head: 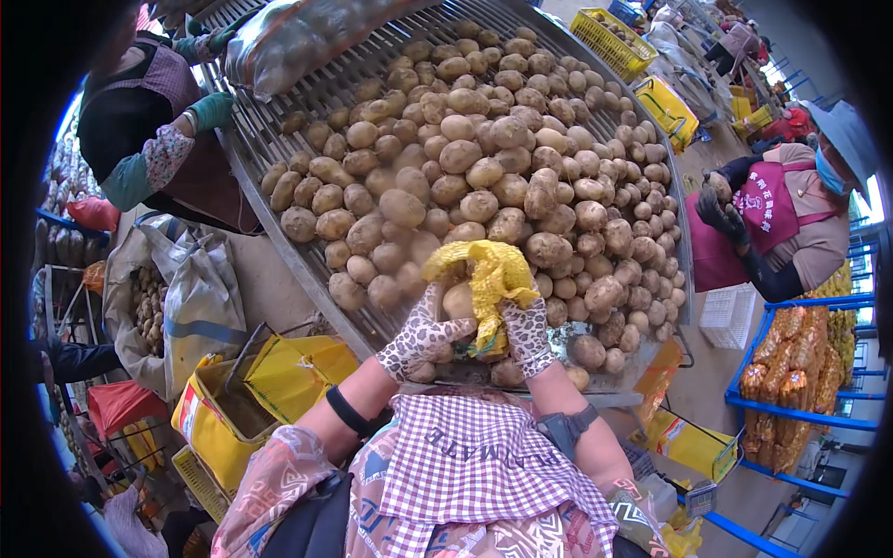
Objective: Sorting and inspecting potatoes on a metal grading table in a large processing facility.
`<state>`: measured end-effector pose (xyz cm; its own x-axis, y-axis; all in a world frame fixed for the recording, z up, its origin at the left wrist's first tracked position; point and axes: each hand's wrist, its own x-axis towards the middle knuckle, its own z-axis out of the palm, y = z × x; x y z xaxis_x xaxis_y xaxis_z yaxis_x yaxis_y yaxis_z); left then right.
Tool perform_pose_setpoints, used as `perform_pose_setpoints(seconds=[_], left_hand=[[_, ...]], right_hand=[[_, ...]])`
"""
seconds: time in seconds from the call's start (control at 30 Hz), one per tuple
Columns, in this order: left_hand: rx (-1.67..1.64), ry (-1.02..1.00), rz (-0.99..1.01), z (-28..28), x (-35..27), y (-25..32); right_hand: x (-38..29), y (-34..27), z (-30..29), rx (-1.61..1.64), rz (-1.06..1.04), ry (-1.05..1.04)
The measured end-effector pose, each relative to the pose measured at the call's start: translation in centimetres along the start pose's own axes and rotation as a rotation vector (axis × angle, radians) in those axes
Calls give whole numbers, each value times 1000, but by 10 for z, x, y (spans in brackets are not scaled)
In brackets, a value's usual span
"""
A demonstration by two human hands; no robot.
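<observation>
Potatoes lie heaped on a slatted metal sorting table before me. My right hand, in a leopard-print glove, grips a bunched yellow mesh bag by its side. My left hand, gloved alike, is at the bag's left with a potato by its fingers; whether it grips the potato or the mesh I cannot tell. The bag's top edge is curled over above that potato. More potatoes lie under and around both hands at the table's near edge.
A co-worker stands at the left by a large filled bag; another at the right holds a potato. Yellow bags and a white sack are at left. A white crate and a blue rack stand right.
</observation>
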<state>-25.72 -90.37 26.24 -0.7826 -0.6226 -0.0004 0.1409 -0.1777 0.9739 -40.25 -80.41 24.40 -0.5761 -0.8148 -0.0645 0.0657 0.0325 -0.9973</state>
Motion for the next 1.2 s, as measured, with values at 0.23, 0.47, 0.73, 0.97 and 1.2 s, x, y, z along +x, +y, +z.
perform_pose_setpoints(seconds=[0.23,0.47,0.73,0.97,1.2], left_hand=[[-462,-78,-328,-10,-12,12],[-351,-16,-239,-3,-7,-6],[376,14,15,-12,-23,12],[274,-12,28,-4,-16,-5],[313,-29,-268,-18,-16,14]], right_hand=[[14,-6,-26,116,299,111],[11,-42,-1,-317,-68,-258],[21,-26,-12,86,408,234],[9,-15,11,-280,-41,-207],[17,15,-13,-133,103,-116]])
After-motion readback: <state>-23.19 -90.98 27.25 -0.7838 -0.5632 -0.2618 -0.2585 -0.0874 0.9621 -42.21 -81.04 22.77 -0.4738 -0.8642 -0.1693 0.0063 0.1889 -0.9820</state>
